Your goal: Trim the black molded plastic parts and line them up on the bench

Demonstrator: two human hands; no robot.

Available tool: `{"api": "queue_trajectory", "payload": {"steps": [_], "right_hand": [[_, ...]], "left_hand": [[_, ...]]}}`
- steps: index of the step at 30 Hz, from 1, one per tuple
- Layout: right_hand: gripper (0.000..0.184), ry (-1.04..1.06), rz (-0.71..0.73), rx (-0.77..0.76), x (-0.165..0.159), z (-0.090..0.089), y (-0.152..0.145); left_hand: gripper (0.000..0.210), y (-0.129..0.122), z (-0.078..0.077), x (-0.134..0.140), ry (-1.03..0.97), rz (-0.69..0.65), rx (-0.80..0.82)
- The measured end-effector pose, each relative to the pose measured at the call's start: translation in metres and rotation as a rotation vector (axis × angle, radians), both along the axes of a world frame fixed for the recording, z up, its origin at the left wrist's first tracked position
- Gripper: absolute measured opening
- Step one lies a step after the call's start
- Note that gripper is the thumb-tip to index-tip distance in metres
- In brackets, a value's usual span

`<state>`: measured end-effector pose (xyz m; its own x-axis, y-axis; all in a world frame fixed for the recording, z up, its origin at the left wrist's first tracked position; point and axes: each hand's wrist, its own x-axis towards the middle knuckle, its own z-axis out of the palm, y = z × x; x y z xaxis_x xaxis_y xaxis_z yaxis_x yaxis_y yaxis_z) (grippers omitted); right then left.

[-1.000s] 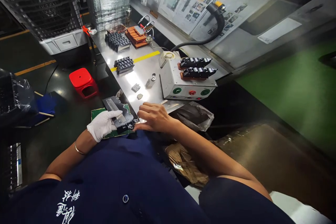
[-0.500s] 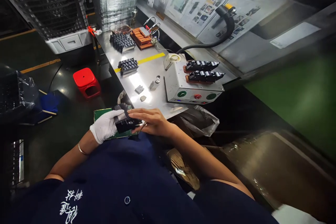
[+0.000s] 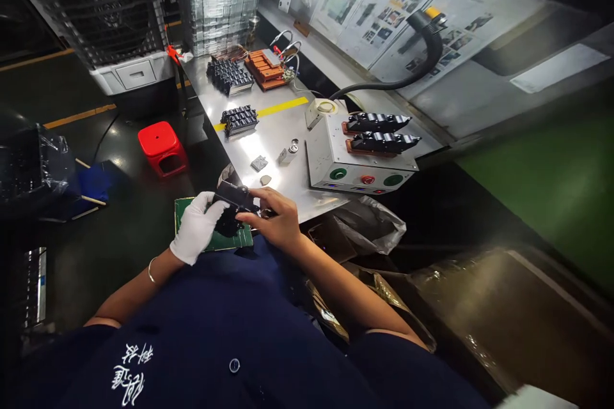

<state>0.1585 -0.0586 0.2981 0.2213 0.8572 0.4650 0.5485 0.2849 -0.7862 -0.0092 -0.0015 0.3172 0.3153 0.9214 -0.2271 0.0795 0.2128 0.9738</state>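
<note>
My left hand point(image 3: 196, 229) wears a white glove and grips a black plastic switch part point(image 3: 231, 203) close to my body. My bare right hand point(image 3: 271, 217) holds the same part from the right side, fingers curled over its top. Both hands hover above a green mat point(image 3: 225, 241) at the near end of the steel worktable point(image 3: 278, 124). The part's underside is hidden by my fingers.
A grey test box point(image 3: 357, 156) with green and red buttons carries two black switch units point(image 3: 378, 133). Groups of black parts point(image 3: 238, 119) and an orange fixture point(image 3: 263, 68) lie farther back. A red stool point(image 3: 162, 148) stands on the floor left. A plastic bag point(image 3: 369, 223) hangs beside the table.
The black part has been turned in my hands, from lying flat with a long plate showing to tilted up. Both hands closed in around it and rose slightly.
</note>
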Motion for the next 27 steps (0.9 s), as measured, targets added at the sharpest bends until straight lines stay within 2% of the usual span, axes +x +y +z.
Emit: {"api": "queue_trajectory", "payload": {"steps": [4,7,11,16,20,23,25,27], "right_hand": [[0.035,0.117,0.111,-0.090,0.005,0.002,-0.001],[0.025,0.112,0.088,-0.093,0.008,0.007,-0.002],[0.021,0.029,0.208,-0.100,0.009,0.015,-0.004],[0.020,-0.013,0.314,-0.158,0.011,0.022,-0.009],[0.023,-0.051,0.296,-0.219,0.012,0.016,-0.007],[0.027,-0.052,0.208,-0.242,0.011,0.009,-0.005],[0.029,-0.006,0.137,-0.245,0.008,0.008,-0.007],[0.032,0.049,0.132,-0.245,0.005,0.009,-0.012]], "left_hand": [[0.011,0.003,0.001,-0.002,-0.070,0.060,-0.056],[0.012,0.004,0.011,-0.008,-0.037,-0.029,-0.021],[0.006,0.004,0.022,-0.010,0.047,-0.127,-0.014],[0.004,0.002,0.019,-0.009,0.040,-0.205,-0.035],[0.005,-0.001,0.018,-0.009,0.049,-0.300,0.010],[0.008,-0.003,0.021,-0.009,0.058,-0.345,0.093],[0.009,-0.004,0.022,-0.009,0.060,-0.317,0.151],[0.009,-0.003,0.021,-0.010,0.073,-0.255,0.187]]}}
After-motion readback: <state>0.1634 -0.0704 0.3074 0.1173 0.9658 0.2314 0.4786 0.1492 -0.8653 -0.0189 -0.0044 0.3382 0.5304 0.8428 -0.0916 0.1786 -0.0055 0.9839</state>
